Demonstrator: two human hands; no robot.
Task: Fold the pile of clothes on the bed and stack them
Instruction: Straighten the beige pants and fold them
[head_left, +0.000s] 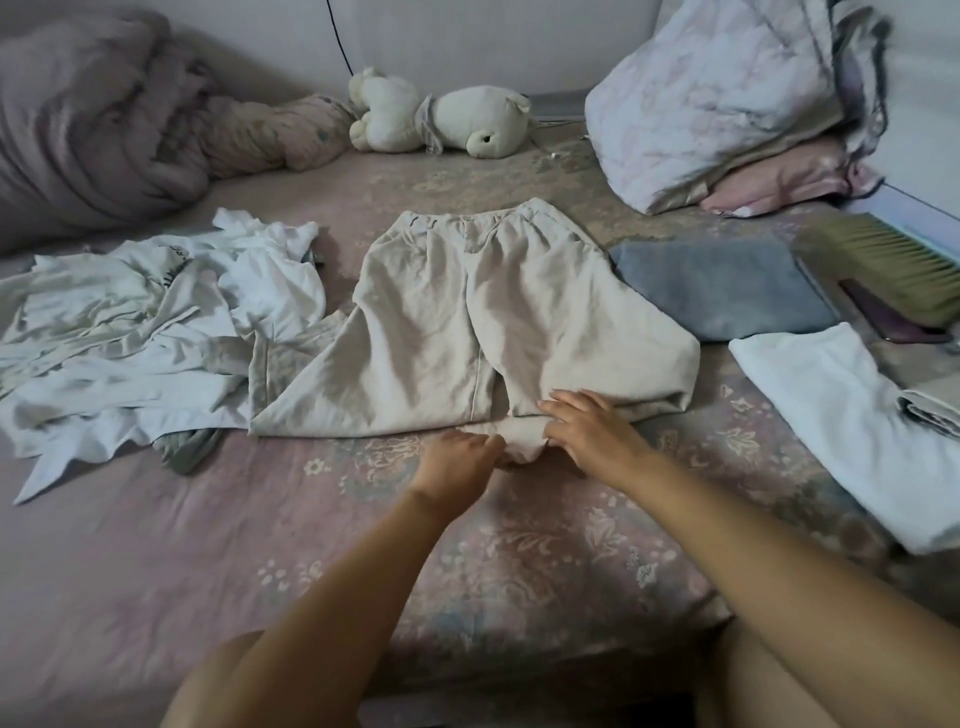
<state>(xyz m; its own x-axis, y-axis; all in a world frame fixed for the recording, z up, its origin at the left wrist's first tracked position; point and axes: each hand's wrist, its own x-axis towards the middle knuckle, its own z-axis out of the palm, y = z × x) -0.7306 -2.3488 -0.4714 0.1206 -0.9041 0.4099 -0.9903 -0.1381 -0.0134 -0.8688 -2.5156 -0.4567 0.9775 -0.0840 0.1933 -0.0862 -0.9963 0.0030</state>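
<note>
Beige trousers (498, 322) lie spread on the bed, waistband at the far side, legs folded back toward me. My left hand (460, 460) pinches a loose bit of the beige cloth at the near edge. Just right of it, my right hand (587, 426) lies on the same edge, fingers spread flat over the fabric. To the left is a rumpled pile of white clothes (145, 322). On the right lie a folded blue-grey garment (722, 291) and a folded white one (852, 426).
The pink patterned bedsheet (260, 545) covers the bed. A bunched quilt (93, 119) sits far left, a plush bear (441, 117) at the back, pillows (727, 98) far right. A brush (893, 265) and a dark phone (888, 317) lie at the right edge.
</note>
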